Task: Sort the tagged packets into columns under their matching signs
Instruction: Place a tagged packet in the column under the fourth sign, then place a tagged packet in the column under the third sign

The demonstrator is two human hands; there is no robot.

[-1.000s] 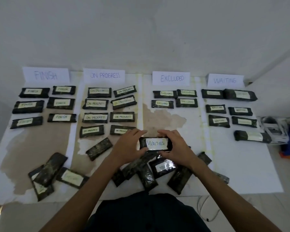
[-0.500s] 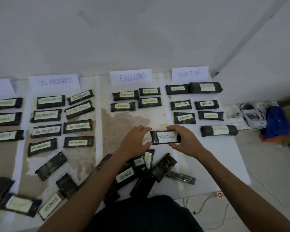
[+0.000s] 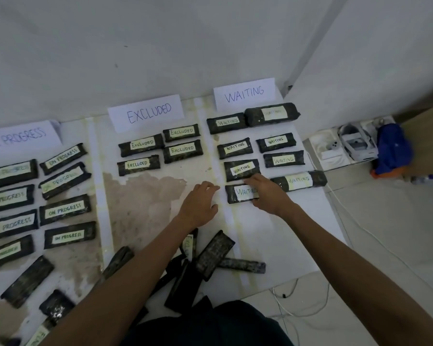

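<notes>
A dark packet tagged WAITING (image 3: 239, 194) lies flat at the foot of the left column under the WAITING sign (image 3: 244, 93). My right hand (image 3: 268, 194) rests on its right end, covering part of the tag. My left hand (image 3: 200, 204) hovers just left of it, fingers apart, holding nothing. Several more WAITING packets (image 3: 235, 148) sit in two columns above. Under the EXCLUDED sign (image 3: 149, 113) lie several EXCLUDED packets (image 3: 141, 145). ON PROGRESS packets (image 3: 65, 211) fill the left. A loose pile of packets (image 3: 214, 254) lies near my body, partly hidden by my left arm.
White paper sheet (image 3: 273, 236) covers the stained floor mat. A white tray with a headset (image 3: 355, 143) and a blue bag (image 3: 391, 151) stand at the right. White cables (image 3: 293, 303) trail on the floor at the sheet's front right edge. A wall rises behind the signs.
Both hands carried the WAITING packet right and forward and set it down under the WAITING column. My left hand has let go of it; the camera has swung right.
</notes>
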